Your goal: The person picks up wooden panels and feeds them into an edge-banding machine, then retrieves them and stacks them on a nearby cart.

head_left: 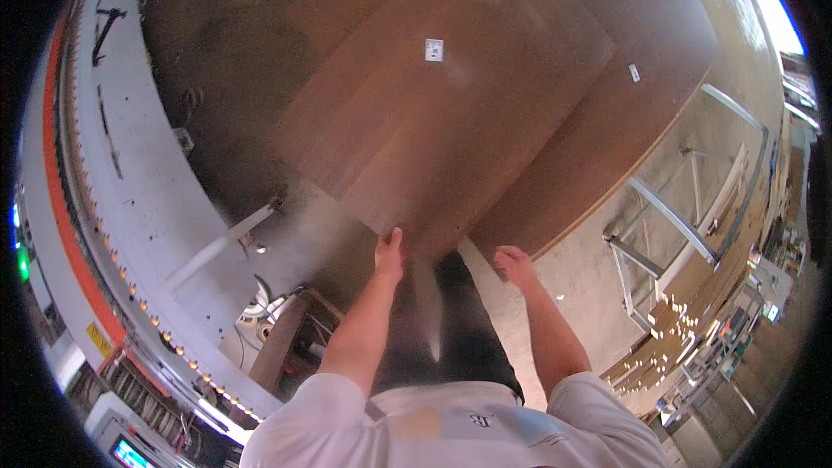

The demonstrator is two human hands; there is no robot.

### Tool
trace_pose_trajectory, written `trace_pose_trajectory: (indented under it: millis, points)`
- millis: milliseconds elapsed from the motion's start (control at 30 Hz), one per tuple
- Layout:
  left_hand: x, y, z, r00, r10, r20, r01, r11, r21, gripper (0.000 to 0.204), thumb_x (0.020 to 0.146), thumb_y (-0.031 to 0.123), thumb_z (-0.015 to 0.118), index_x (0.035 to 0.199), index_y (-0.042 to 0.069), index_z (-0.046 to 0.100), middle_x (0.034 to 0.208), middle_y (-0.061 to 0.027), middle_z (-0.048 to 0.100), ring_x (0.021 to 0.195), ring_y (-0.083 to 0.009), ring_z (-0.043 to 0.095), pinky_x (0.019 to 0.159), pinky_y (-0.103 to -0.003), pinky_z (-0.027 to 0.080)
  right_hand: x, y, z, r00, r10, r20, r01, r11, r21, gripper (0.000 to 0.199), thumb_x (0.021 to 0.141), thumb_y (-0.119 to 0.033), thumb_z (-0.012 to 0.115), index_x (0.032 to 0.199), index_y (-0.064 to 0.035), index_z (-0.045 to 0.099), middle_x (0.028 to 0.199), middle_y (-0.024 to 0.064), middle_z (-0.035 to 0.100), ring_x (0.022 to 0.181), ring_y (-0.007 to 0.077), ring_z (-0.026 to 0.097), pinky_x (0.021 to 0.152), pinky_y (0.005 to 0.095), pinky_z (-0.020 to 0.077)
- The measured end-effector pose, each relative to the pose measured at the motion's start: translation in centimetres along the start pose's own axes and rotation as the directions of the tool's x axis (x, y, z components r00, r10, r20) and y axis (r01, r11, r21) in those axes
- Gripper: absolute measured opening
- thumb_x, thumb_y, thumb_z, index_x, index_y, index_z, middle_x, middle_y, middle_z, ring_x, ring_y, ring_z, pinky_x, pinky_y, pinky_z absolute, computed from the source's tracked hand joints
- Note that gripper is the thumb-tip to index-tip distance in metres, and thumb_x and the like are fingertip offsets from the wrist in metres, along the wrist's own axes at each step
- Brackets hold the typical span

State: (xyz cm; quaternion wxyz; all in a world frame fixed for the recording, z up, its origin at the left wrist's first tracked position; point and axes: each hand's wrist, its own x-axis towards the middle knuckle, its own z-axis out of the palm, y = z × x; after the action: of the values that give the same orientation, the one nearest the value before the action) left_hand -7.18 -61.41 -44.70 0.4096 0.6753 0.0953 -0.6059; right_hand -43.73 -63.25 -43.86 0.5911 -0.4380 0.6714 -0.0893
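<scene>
A large brown wood-look panel (433, 139) with a small white label stretches out in front of me. Its near corner is in my left hand (389, 257), thumb on top and the other fingers hidden underneath. Close to the near edge of the brown board beneath (555, 186), my right hand (515, 267) hangs with loosely curled fingers. Blur hides whether the right hand holds or touches anything. The upper panel lies askew over the lower board, which has a light edge and its own label (634, 74).
A long white machine bed (165, 147) with an orange strip (56, 147) curves along my left. Metal frames (676, 217) stand on the floor to the right, beside stacked boards (667, 338). A power tool (260, 316) sits near the machine at lower left.
</scene>
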Motion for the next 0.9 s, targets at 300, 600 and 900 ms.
trace_pose_trajectory:
  millis: [300,600,900]
  points:
    - [-19.6,11.5,-7.5,0.938,0.074,-0.340,-0.023,0.988,0.150,0.034,0.091,0.031,0.072,0.113,0.007,0.062,0.088,0.0011,0.060,0.067,-0.0101,0.052,0.053,-0.028,0.041,4.7,-9.2,-7.2,0.939,0.343,0.011,-0.294,0.785,0.545,0.042,0.094,-0.047,0.062,0.113,-0.0105,0.060,0.103,0.0051,0.066,0.090,0.0190,0.061,0.071,0.0343,0.0498]
    - [-35.1,4.3,-17.6,0.742,0.146,-0.654,-0.303,0.944,-0.132,0.028,0.097,0.035,0.066,0.106,0.007,0.066,0.096,-0.0008,0.066,0.086,-0.0118,0.057,0.075,-0.031,0.045,9.5,-13.6,-5.0,0.883,0.468,0.042,-0.350,0.595,0.724,0.080,0.095,-0.061,0.051,0.154,-0.0113,0.031,0.140,0.0060,0.047,0.109,0.0218,0.050,0.105,0.0473,0.0355]
    - [-45.4,-0.1,-24.6,0.471,0.082,-0.878,-0.347,0.933,-0.099,0.044,0.099,0.048,0.059,0.091,0.005,0.064,0.085,-0.0012,0.061,0.079,-0.0146,0.056,0.073,-0.035,0.045,4.6,-11.7,2.3,0.937,0.347,-0.042,-0.182,0.587,0.789,0.075,0.099,-0.055,0.040,0.156,-0.0093,0.028,0.163,0.0097,0.026,0.147,0.0315,0.027,0.121,0.0486,0.0178]
